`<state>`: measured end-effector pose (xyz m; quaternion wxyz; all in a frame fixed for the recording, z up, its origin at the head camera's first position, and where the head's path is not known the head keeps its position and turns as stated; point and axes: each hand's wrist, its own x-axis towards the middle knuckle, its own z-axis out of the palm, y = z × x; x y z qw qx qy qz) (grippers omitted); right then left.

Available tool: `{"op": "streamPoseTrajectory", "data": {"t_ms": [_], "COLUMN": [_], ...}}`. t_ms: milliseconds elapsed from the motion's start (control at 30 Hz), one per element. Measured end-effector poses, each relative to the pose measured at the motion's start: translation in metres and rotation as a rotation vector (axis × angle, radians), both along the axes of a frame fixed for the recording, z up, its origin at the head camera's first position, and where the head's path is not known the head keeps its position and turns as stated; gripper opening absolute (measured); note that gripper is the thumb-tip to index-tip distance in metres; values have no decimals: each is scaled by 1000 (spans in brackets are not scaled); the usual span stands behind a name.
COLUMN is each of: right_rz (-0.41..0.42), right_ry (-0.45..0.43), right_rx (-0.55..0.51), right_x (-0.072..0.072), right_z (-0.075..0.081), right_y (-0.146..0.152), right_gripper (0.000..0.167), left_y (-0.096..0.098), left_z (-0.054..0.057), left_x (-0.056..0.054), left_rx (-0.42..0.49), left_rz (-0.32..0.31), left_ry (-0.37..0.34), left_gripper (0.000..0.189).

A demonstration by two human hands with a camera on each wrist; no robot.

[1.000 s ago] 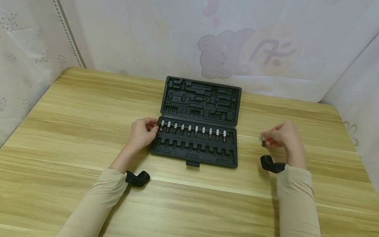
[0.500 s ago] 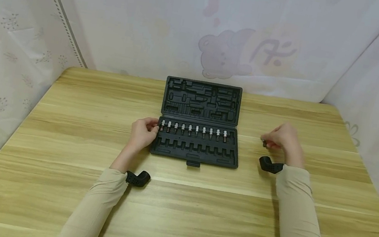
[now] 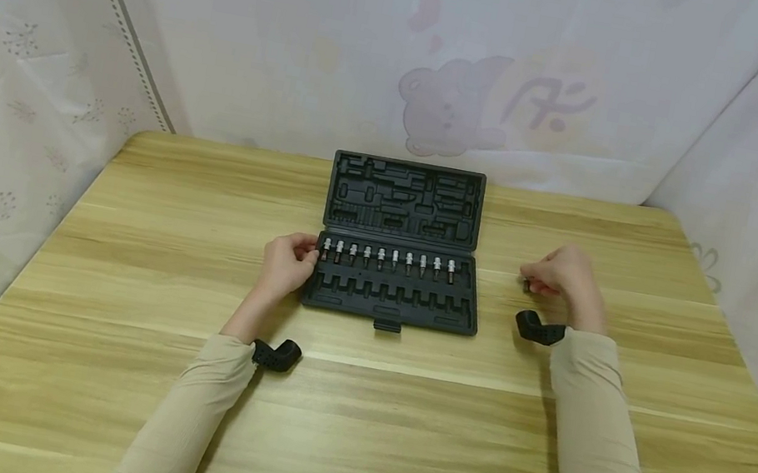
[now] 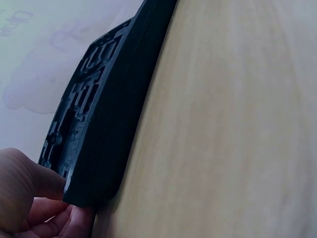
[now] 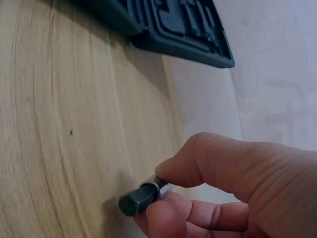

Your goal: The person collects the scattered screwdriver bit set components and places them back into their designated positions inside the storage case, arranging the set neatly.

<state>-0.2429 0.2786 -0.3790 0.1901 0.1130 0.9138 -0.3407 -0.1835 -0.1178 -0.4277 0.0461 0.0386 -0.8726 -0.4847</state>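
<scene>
Dark steel, a small bit point(image 5: 141, 197) is pinched between the thumb and curled fingers of the right hand point(image 3: 565, 276), its hexagonal end sticking out just above the tabletop point(image 3: 346, 425). In the head view the bit point(image 3: 526, 284) is seen only as a dark speck at the fingertips, well to the right of the case point(image 3: 394, 290).

That black case is laid open flat near the middle of the tabletop, lid point(image 3: 405, 200) folded back towards the far wall. Ten silver-tipped bits point(image 3: 388, 259) are seated upright in a row along the upper part of the tray; the row of slots below them is seen as unfilled.

The left hand point(image 3: 286, 262) is set against the left edge of the case; in the left wrist view its thumb and fingers point(image 4: 34, 208) are wrapped about the near corner point(image 4: 84, 191), thumb on top and fingers beneath.

A black wrist camera point(image 3: 277, 355) is worn on the left sleeve, and another point(image 3: 538, 329) on the right. Pale printed cloth point(image 3: 456, 56) is hung round three sides.
</scene>
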Motion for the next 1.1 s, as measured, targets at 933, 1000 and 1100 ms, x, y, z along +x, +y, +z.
{"op": "streamPoseTrajectory", "data": {"t_ms": [933, 1000, 1100], "right_rz": [118, 115, 122], "right_ry": [3, 0, -5], "right_rx": [-39, -51, -58], "right_x": [6, 6, 5], "right_z": [12, 11, 10], "right_y": [-44, -48, -53], "right_gripper": [24, 24, 25], "left_y": [0, 0, 0], "left_z": [0, 0, 0], "left_x": [1, 0, 0], "left_rx": [0, -2, -1], "left_rz": [3, 4, 3], "left_ry": [13, 12, 9], "left_gripper": [23, 23, 24]}}
